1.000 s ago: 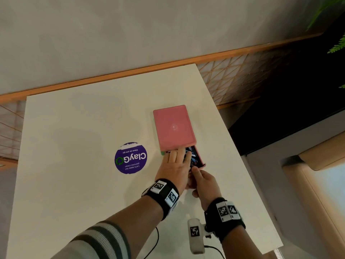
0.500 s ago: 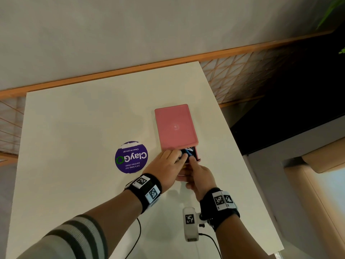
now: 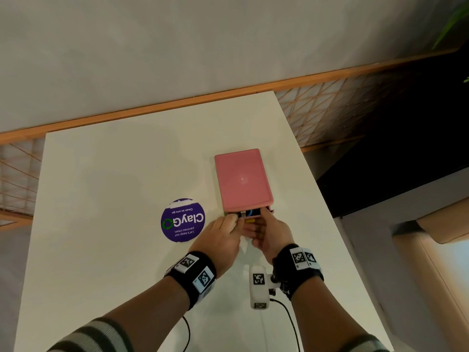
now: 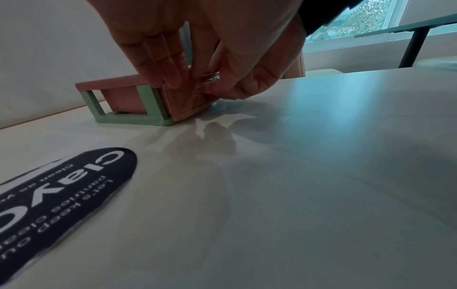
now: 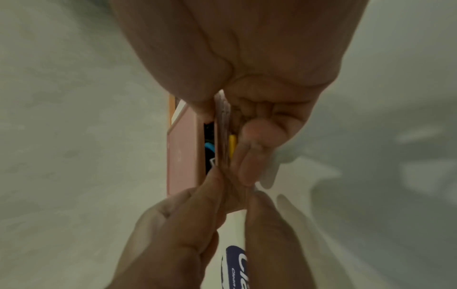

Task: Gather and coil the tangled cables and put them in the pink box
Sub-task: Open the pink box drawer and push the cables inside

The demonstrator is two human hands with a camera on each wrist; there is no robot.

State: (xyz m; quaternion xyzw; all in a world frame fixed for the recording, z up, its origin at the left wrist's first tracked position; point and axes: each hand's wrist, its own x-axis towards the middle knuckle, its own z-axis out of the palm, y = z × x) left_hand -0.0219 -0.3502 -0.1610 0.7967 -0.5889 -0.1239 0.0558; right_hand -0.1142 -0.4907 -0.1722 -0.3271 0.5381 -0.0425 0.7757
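Note:
The pink box [image 3: 242, 179] lies on the white table, its pink drawer [image 4: 185, 101] pushed almost fully into the green frame [image 4: 123, 119]. A narrow gap shows coiled black and blue cables [image 3: 250, 212] inside, and the right wrist view also shows the cables [image 5: 209, 147]. My left hand [image 3: 234, 221] pinches the drawer's front wall at its left corner. My right hand [image 3: 261, 219] grips the same front wall, thumb on the rim and fingers curled below. A small yellow piece [image 5: 232, 144] sits on the drawer front between the hands.
A round purple ClayGo sticker [image 3: 182, 219] is on the table [image 3: 114, 174] left of the box. The table's right edge drops off close beside the box. An orange wooden rail [image 3: 152, 110] runs along the far edge against a grey wall.
The drawer has slid further into the box, so the gap is narrower. My left hand came off the lid and down to the drawer front beside my right hand.

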